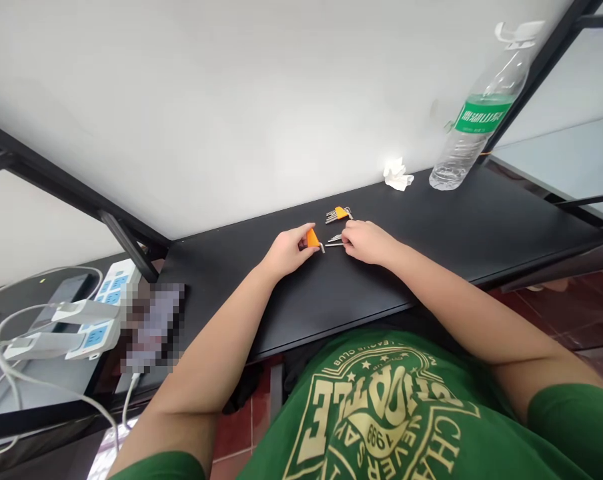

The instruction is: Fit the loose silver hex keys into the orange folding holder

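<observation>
Pinches an orange holder, partly covered by fingers, in the left hand above the black desk. Bunches the right hand over metal keys, ends hidden, grip impossible to tell.

- Dark green T-shirt, with short left sleeve and short right sleeve in the same green
- Large pale-gold chest print, upside down from this view: block capitals, outlined border, small stars, "LEAGUE CLUB", "1999"
- Forearms, left hand and right hand bare
</observation>
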Available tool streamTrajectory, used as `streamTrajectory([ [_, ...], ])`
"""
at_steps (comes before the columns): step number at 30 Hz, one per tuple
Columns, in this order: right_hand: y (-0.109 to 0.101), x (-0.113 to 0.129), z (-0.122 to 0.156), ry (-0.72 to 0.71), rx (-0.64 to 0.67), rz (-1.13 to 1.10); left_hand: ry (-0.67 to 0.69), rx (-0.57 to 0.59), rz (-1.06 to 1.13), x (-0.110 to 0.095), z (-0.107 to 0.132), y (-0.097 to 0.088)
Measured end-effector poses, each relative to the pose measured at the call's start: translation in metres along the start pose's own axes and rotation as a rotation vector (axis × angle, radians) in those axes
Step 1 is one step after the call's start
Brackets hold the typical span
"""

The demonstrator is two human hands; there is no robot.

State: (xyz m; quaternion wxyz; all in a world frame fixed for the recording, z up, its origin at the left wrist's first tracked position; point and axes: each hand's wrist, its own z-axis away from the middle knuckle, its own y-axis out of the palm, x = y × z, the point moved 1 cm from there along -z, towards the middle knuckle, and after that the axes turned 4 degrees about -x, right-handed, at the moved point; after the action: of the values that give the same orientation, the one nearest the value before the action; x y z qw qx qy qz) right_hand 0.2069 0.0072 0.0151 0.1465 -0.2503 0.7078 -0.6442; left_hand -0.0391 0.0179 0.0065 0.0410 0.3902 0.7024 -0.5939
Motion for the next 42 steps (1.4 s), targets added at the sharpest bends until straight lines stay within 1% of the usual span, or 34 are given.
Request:
streamTrajectory([
  [3, -0.006, 0.007, 0.002, 0.004, 0.078, 0.017, 0.014, 0.000, -0.014, 0.001, 0.000, 0.000],
  [6, -0.008, 0.006, 0.005, -0.004, 0.073, 0.000, 0.015, -0.008, -0.034, 0.002, 0.000, -0.001],
  [8, -0.006, 0.001, 0.006, 0.004, 0.016, -0.087, 0.003, -0.017, -0.046, 0.002, 0.000, 0.000],
  [10, -0.003, -0.005, 0.006, -0.001, -0.089, -0.201, -0.003, -0.019, -0.043, 0.002, 0.000, 0.000],
  [12, 0.000, -0.010, 0.006, -0.045, -0.203, -0.299, 0.002, -0.015, -0.022, 0.001, 0.000, 0.001],
  [14, 0.003, -0.011, 0.006, -0.112, -0.275, -0.368, 0.011, -0.014, 0.002, -0.001, 0.000, 0.001],
  [18, 0.005, -0.009, 0.007, -0.194, -0.308, -0.400, 0.016, -0.019, 0.020, -0.003, 0.001, 0.001],
  [20, 0.005, -0.008, 0.008, -0.206, -0.306, -0.388, 0.018, -0.016, 0.023, -0.004, 0.001, 0.001],
  [23, 0.005, -0.006, 0.009, -0.233, -0.305, -0.372, 0.047, 0.019, 0.026, -0.006, 0.002, 0.002],
  [25, 0.005, -0.004, 0.008, -0.253, -0.320, -0.397, 0.077, 0.027, 0.020, -0.007, 0.003, 0.002],
  [27, 0.005, -0.002, 0.006, -0.244, -0.330, -0.458, 0.105, 0.004, -0.003, -0.009, 0.003, 0.002],
  [30, 0.005, 0.004, 0.004, -0.179, -0.306, -0.588, 0.145, -0.012, -0.060, -0.015, 0.003, 0.002],
  [36, 0.006, 0.017, 0.002, -0.042, -0.160, -0.983, 0.289, 0.030, -0.114, -0.034, 0.005, 0.003],
  [40, 0.009, 0.017, 0.002, 0.003, -0.109, -1.079, 0.269, 0.035, -0.112, -0.034, 0.004, 0.004],
  [42, 0.012, 0.016, 0.001, 0.017, -0.093, -1.088, 0.255, 0.064, -0.125, -0.032, 0.003, 0.005],
])
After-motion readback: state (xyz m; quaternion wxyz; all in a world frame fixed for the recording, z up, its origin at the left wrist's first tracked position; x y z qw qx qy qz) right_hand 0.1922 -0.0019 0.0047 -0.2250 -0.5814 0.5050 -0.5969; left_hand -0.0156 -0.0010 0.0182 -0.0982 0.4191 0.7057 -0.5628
